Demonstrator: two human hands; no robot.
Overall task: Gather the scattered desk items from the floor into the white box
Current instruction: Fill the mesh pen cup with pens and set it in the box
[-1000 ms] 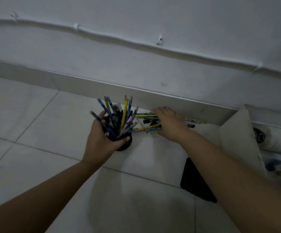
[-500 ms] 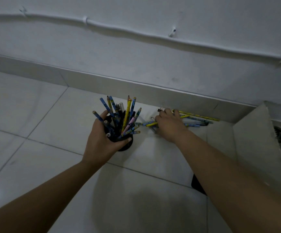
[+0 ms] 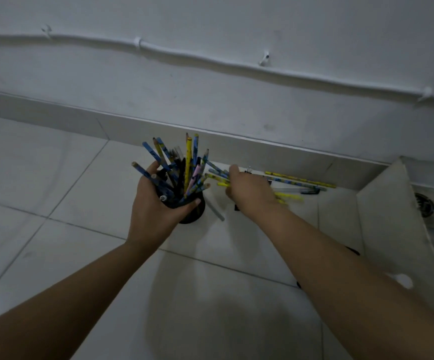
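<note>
My left hand (image 3: 153,211) grips a black mesh pencil cup (image 3: 194,214) stuffed with several blue and yellow pencils (image 3: 188,162), held just above the floor tiles. My right hand (image 3: 249,190) is right beside the cup and holds a small bunch of yellow and blue pencils (image 3: 288,197), their tips pointing toward the cup. More loose pencils and a pen (image 3: 301,181) lie on the floor along the skirting board. A grey pencil (image 3: 214,210) lies by the cup. The white box flap (image 3: 392,216) stands at the right.
A binder clip (image 3: 249,169) sits on the floor by the skirting board. A dark flat object (image 3: 351,249) lies partly hidden under my right forearm. A white roll (image 3: 429,203) lies behind the box. The wall with a cable (image 3: 210,59) is close ahead.
My right hand picked pencils off the floor near the wall and carried them left toward the cup. The left hand kept hold of the cup.
</note>
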